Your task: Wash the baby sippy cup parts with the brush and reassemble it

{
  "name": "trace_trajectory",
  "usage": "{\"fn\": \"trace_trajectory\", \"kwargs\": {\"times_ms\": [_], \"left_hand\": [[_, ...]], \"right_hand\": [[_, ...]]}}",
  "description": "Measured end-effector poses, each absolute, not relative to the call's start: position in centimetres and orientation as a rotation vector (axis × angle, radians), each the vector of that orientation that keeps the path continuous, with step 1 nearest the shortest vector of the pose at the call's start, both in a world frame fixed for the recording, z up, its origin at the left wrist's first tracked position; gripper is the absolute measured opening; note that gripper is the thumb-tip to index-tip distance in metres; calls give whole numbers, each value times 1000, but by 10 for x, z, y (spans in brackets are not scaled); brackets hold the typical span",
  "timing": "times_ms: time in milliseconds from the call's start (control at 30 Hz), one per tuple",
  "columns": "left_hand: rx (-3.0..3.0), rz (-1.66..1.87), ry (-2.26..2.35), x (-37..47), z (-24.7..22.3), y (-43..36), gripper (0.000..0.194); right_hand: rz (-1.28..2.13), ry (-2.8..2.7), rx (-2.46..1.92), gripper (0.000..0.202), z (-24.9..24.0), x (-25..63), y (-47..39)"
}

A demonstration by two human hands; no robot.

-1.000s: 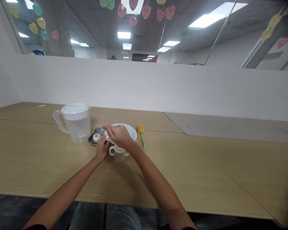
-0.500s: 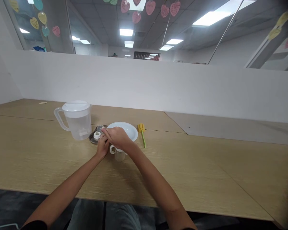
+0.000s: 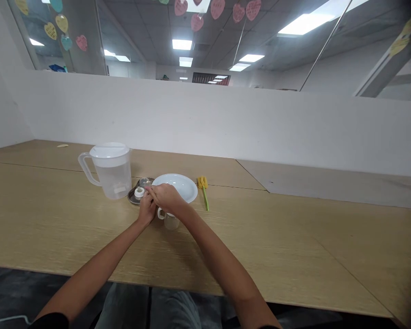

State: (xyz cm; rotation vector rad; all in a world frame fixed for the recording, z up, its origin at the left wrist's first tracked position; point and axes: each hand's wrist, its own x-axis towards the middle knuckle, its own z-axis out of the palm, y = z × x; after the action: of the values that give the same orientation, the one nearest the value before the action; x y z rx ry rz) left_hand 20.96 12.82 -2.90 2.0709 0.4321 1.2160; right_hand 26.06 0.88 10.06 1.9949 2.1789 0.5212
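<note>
My left hand (image 3: pixel 147 209) and my right hand (image 3: pixel 163 195) meet just right of a small metal tray (image 3: pixel 131 200). Fingers of both are closed together in a pinch; whatever they hold is hidden or too small to name. On the tray sit a white ring-shaped piece (image 3: pixel 139 192) and a clear dome-like cap (image 3: pixel 144 182). Beneath my right wrist stands a small clear cup (image 3: pixel 171 222) with a white side handle, its upper part covered by my arm. Behind my right hand lies a white plate (image 3: pixel 185 186), partly hidden.
A translucent lidded pitcher (image 3: pixel 113 176) with liquid inside stands to the left of the tray. Right of the plate lies a yellow-headed brush (image 3: pixel 202 183) with a green handle. A small flat pale piece (image 3: pixel 62 145) rests far left, near the white wall (image 3: pixel 192 119).
Both hands stay together in almost the same place, with only a slight shift of the fingers. The view has tilted a little; the objects keep their places.
</note>
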Motion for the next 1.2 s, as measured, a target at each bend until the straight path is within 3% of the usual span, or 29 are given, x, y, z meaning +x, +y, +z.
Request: {"fn": "trace_trajectory", "kwargs": {"times_ms": [667, 833, 1200], "left_hand": [[2097, 1254, 382, 206, -29, 127, 25], [2119, 1222, 388, 206, -27, 125, 27], [2189, 1207, 398, 208, -31, 128, 22]], "right_hand": [[401, 2132, 2241, 47, 93, 267, 13], [311, 2246, 2552, 42, 108, 262, 5], [275, 2317, 2597, 26, 132, 264, -16]]}}
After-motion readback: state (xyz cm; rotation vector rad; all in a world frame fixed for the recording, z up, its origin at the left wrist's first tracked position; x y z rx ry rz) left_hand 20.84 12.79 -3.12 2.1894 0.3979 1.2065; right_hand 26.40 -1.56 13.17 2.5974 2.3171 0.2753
